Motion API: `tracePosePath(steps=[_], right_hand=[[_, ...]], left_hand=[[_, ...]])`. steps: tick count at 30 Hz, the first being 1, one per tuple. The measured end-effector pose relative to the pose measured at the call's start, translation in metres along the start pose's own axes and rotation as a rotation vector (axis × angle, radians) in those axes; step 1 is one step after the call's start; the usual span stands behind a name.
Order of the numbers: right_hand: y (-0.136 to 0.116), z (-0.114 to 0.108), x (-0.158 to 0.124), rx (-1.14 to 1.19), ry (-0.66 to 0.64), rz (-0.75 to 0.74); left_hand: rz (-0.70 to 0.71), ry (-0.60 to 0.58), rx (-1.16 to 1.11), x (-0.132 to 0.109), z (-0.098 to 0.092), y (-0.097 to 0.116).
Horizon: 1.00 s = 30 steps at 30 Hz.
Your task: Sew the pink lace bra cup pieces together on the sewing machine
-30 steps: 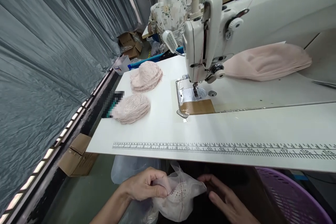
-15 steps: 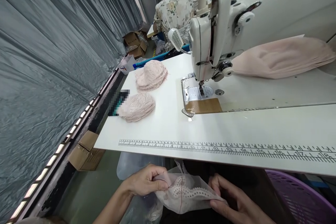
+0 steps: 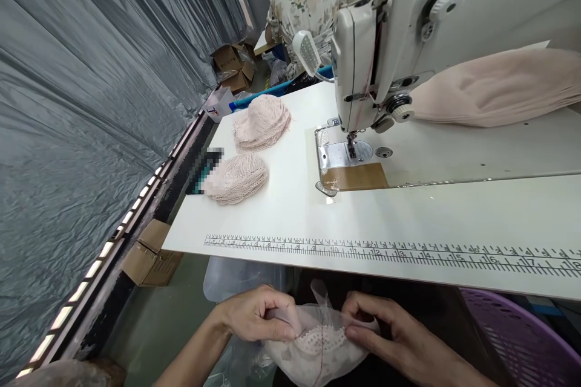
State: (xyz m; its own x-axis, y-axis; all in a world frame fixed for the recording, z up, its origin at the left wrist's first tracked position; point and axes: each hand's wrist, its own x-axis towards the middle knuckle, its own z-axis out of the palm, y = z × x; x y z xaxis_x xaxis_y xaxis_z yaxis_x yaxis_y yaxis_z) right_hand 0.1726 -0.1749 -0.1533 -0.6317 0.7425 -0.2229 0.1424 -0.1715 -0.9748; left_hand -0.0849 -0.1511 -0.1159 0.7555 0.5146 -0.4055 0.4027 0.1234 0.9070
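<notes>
Below the table's front edge, a sheer whitish bra cup point(image 3: 313, 357) with a dotted lace edge and a reddish seam down its middle hangs between my two hands. My left hand point(image 3: 258, 317) pinches its left rim between thumb and fingers. At the right rim, my right hand point(image 3: 381, 326) grips the fabric the same way. A thin sheer strip sticks up from the cup's top. Beyond, on the table point(image 3: 290, 211), lie two stacks of pale pink lace cups, one nearer point(image 3: 238, 178) and one farther point(image 3: 262, 123).
A white sewing machine point(image 3: 363, 66) stands on the table, with a pile of pink fabric pieces point(image 3: 494, 91) on its bed. A purple basket point(image 3: 512, 338) sits low at right. Cardboard boxes point(image 3: 152, 254) lie on the floor at left. Another person point(image 3: 306, 6) sits beyond.
My right hand has moved left and slightly up, closer to my left hand. The bra cup, stretched sideways before, now bulges downward in a rounder shape. The view has shifted slightly.
</notes>
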Motion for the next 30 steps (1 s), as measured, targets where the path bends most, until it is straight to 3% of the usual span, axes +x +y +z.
tracePosePath(steps=[9, 14, 19, 24, 30], right_hand=[[-0.001, -0.012, -0.002, -0.206, 0.004, -0.069], [-0.015, -0.017, -0.008, -0.229, -0.047, -0.037], [-0.035, -0.012, 0.004, -0.253, -0.224, -0.172], [-0.034, -0.011, 0.008, -0.355, -0.269, -0.018], [-0.022, -0.025, 0.003, -0.22, -0.303, -0.087]], left_hand=[[-0.001, -0.062, 0.074, 0.004, 0.002, 0.011], [0.012, -0.113, 0.097, 0.006, 0.005, 0.023], [0.024, -0.169, 0.121, 0.009, 0.008, 0.035], [0.003, -0.124, 0.145, 0.004, 0.007, 0.036], [-0.052, -0.066, 0.17, 0.005, 0.008, 0.031]])
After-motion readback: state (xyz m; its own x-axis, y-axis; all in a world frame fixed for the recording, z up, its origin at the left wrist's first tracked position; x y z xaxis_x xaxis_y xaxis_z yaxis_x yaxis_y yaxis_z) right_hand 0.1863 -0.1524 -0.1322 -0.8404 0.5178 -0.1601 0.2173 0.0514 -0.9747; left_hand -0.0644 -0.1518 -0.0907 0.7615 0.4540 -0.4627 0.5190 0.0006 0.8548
